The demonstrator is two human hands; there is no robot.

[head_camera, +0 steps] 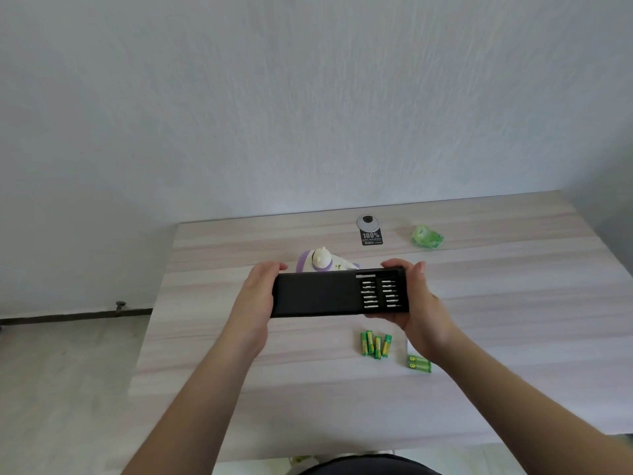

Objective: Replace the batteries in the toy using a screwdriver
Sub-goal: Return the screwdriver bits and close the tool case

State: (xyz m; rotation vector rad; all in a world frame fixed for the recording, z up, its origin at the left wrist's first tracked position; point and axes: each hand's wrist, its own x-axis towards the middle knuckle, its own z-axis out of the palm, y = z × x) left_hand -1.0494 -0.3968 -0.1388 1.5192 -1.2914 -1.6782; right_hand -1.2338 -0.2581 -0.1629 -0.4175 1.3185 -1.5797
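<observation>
Grip: both hands hold a long black screwdriver kit case (339, 293) lifted above the table (239, 389), centre of frame. Left hand (255, 296) wraps the case's left end, fingers curled over its far edge. Right hand (416, 299) clasps the right end, where the inner tray is slid partly out and shows two columns of small bits (380, 293).

Below the case, lower centre-right: a loose cluster of green batteries (375, 344) lying on the table; just right of them, a green battery pack (418, 363) partly hidden by the right wrist.

Just beyond the case, partly hidden by it: the toy (322, 260), white and purple, resting on the table, untouched.

Farther, upper centre-right: a grey-and-black tag (370, 231), and a crumpled green wrapper (426, 236).

Progress, as judged: early. Case only partly open; no driver or bit taken out. Toy's battery cover not visible. Unscrewing, swapping cells and closing up apparently all remain.
</observation>
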